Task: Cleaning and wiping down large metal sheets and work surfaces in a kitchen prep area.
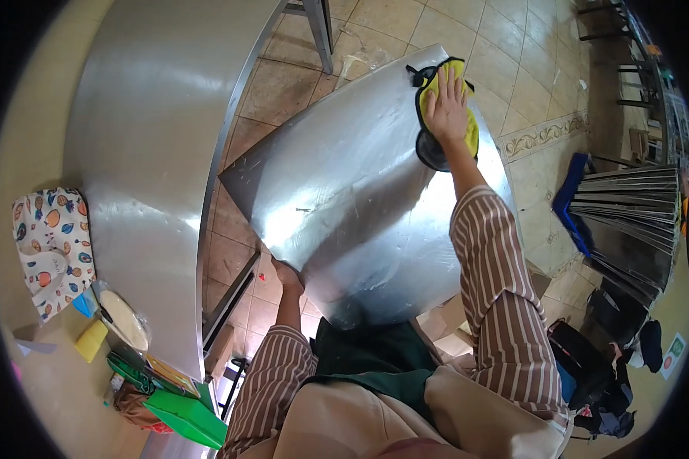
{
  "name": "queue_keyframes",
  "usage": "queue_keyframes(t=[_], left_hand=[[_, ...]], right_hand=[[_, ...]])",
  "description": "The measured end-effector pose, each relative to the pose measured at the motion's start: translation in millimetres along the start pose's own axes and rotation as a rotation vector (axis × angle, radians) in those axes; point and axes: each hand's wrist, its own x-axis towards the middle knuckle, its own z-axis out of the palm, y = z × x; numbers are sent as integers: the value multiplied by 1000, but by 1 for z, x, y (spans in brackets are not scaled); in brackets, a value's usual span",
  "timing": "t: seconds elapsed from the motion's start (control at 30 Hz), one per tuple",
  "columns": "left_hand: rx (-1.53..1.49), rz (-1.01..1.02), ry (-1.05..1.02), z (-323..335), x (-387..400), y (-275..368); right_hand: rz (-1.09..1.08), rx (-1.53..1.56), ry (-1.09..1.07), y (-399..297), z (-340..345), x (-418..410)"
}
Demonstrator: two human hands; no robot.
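Note:
A large shiny metal sheet [356,195] lies tilted before me, its near edge against my dark green apron [373,350]. My right hand [449,112] is flat, fingers forward, on a yellow cloth with black edging [472,135] near the sheet's far right corner. Part of the cloth is folded over and shows a grey side. My left hand [287,276] grips the sheet's left edge near me, with its fingers hidden beneath. What supports the sheet underneath cannot be seen.
A long metal table [143,143] stands at the left, with a fruit-print cloth [54,246] and a green box [186,419] beside it. Dark metal legs [320,34] rise from the tiled floor. At the right is a stack of thin panels [626,201] with a blue edge.

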Motion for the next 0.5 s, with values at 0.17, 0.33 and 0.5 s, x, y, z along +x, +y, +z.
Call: queue_keyframes(t=[0.17, 0.33, 0.5], left_hand=[[16, 66, 41, -18, 8, -6], [13, 33, 16, -15, 12, -9], [-17, -50, -29, -11, 10, -1]], right_hand=[[-177, 364, -139, -124, 10, -58], [-481, 437, -273, -220, 21, -55], [-261, 218, -158, -149, 36, 15]])
